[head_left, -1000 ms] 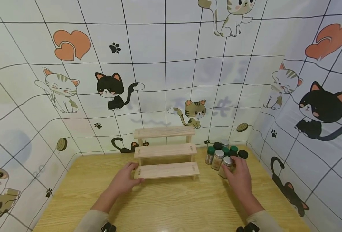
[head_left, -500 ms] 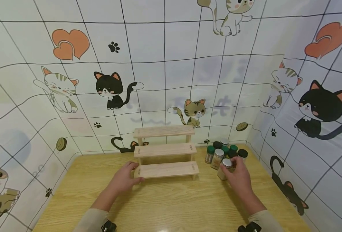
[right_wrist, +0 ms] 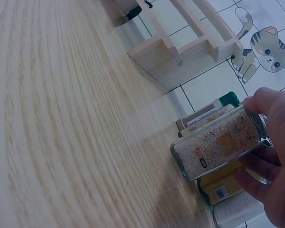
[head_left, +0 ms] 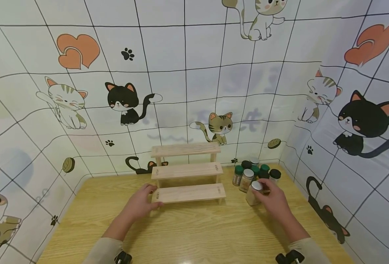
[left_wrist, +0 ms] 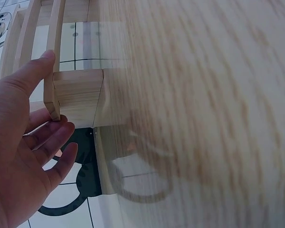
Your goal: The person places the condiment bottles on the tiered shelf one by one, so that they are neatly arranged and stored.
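A three-tier wooden shelf rack (head_left: 189, 193) stands near the back wall. My left hand (head_left: 141, 202) holds the left end of its lowest tier; in the left wrist view the thumb lies on the board (left_wrist: 51, 90) and fingertips touch its end. At the right, my right hand (head_left: 275, 201) grips a glass spice jar (head_left: 252, 198) with a silver cap, near its top. Pale, speckled grains fill this jar (right_wrist: 216, 142) in the right wrist view, where its base appears close to the tabletop; whether it touches cannot be told.
Several more spice jars with green, black and silver caps cluster behind the held one, among them a silver-capped jar (head_left: 246, 180) and a black-capped jar (head_left: 275, 175). The wooden table (head_left: 188, 234) meets a cat-patterned cloth wall (head_left: 174, 84) at the back and sides.
My right hand has drawn the spice jar slightly toward the front, a little apart from the cluster. The left hand and the shelf rack stay in place.
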{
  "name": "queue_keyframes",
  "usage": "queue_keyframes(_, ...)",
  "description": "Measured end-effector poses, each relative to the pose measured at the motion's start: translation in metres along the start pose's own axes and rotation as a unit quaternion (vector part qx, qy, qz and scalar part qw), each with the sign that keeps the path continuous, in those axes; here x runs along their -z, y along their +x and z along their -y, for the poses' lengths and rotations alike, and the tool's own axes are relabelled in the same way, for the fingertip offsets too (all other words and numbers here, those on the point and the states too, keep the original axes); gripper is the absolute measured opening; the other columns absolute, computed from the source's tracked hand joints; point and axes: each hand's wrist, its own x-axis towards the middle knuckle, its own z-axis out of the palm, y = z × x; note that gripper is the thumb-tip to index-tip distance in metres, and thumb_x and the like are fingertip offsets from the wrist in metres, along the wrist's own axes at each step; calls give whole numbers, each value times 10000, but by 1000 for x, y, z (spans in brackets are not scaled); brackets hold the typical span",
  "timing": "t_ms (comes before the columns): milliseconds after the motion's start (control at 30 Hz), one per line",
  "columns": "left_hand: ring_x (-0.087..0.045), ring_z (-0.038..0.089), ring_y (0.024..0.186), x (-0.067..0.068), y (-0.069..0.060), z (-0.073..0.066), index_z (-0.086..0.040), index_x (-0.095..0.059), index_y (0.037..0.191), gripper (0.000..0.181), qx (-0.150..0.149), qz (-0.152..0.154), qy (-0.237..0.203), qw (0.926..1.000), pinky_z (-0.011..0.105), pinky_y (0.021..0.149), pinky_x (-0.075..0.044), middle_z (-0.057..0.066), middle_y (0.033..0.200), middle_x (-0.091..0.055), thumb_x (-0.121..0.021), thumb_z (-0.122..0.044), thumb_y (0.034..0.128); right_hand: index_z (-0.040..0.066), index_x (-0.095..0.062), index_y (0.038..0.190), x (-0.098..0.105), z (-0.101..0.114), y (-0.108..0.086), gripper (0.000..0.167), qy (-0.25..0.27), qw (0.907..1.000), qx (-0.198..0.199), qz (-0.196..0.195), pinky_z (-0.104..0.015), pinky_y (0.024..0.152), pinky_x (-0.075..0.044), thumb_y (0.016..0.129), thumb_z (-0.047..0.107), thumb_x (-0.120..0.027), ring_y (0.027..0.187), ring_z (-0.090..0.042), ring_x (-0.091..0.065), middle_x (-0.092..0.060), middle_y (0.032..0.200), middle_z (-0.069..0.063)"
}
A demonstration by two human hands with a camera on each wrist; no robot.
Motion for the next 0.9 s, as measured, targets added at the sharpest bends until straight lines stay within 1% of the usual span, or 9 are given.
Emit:
queue_keyframes(100, -680, 347, 1243, 0, -1, 0, -13, -669, 1431, 716, 15, -5, -1, 10000, 588, 1055, -559, 106, 1391, -654, -932, -425, 908, 0, -639, 1380, -1, 2, 1, 431, 109, 9999, -91, 92, -517, 986, -589, 1041, 196, -819, 1225, -382, -667, -678, 1338, -216)
queue_keyframes(200, -679, 338, 1240, 0, -2, 1, -13, -667, 1434, 721, 40, 5, -47, 10000, 582, 1053, -559, 97, 1385, -655, -934, -428, 907, 4, -648, 1323, -2, 4, 2, 389, 179, 9998, -92, 78, -523, 998, -586, 1019, 156, -838, 1219, -383, -675, -687, 1309, -209)
queue_keyframes(267, -677, 335, 1241, 0, -2, 1, -15, -665, 1436, 722, 68, 9, -68, 10000, 577, 1054, -559, 95, 1385, -654, -933, -430, 908, 4, -653, 1279, -4, 6, 3, 369, 237, 9997, -33, 33, -477, 981, -596, 997, 130, -857, 1203, -384, -682, -697, 1280, -206)
queue_keyframes(333, -675, 337, 1246, 0, -2, 2, -16, -663, 1439, 724, 80, 18, -95, 9999, 577, 1060, -557, 99, 1395, -652, -932, -431, 910, 7, -658, 1244, -5, 8, 3, 357, 305, 9995, 42, -11, -403, 950, -604, 979, 113, -872, 1182, -375, -688, -706, 1251, -196)
queue_keyframes(433, -669, 354, 1264, 0, -2, 3, -12, -663, 1442, 723, 52, 10, -90, 9999, 585, 1073, -549, 114, 1409, -650, -928, -430, 915, 20, -664, 1217, -7, 11, 5, 337, 406, 9990, 163, -30, -284, 886, -589, 972, 108, -878, 1151, -342, -688, -719, 1219, -175)
queue_keyframes(500, -662, 366, 1280, 0, -2, 3, -11, -662, 1446, 724, 24, 9, -89, 10000, 590, 1084, -543, 123, 1421, -647, -926, -430, 918, 37, -671, 1219, -8, 15, 7, 331, 460, 9987, 226, -53, -238, 855, -576, 975, 120, -878, 1134, -314, -682, -725, 1207, -157)
queue_keyframes(600, -653, 369, 1303, 0, -2, 3, -19, -664, 1451, 730, 18, -11, -50, 10000, 585, 1098, -536, 122, 1429, -648, -926, -440, 916, 51, -676, 1246, -9, 22, 11, 352, 470, 9983, 313, -127, -207, 834, -567, 980, 161, -879, 1115, -283, -678, -733, 1203, -150)
queue_keyframes(767, -664, 367, 1284, 0, 0, 2, -18, -675, 1437, 741, -52, -55, 113, 9999, 580, 1085, -547, 120, 1408, -660, -930, -465, 904, 63, -687, 1281, -11, 36, 20, 402, 493, 9975, 445, -235, -201, 812, -572, 976, 225, -894, 1060, -248, -688, -743, 1198, -141)
queue_keyframes(900, -668, 377, 1276, -1, 2, 1, -14, -686, 1422, 744, -90, -85, 255, 9996, 581, 1078, -552, 131, 1402, -662, -933, -476, 893, 105, -701, 1262, -10, 54, 28, 394, 668, 9963, 522, -149, -218, 776, -591, 982, 306, -891, 1012, -250, -713, -746, 1179, -110)
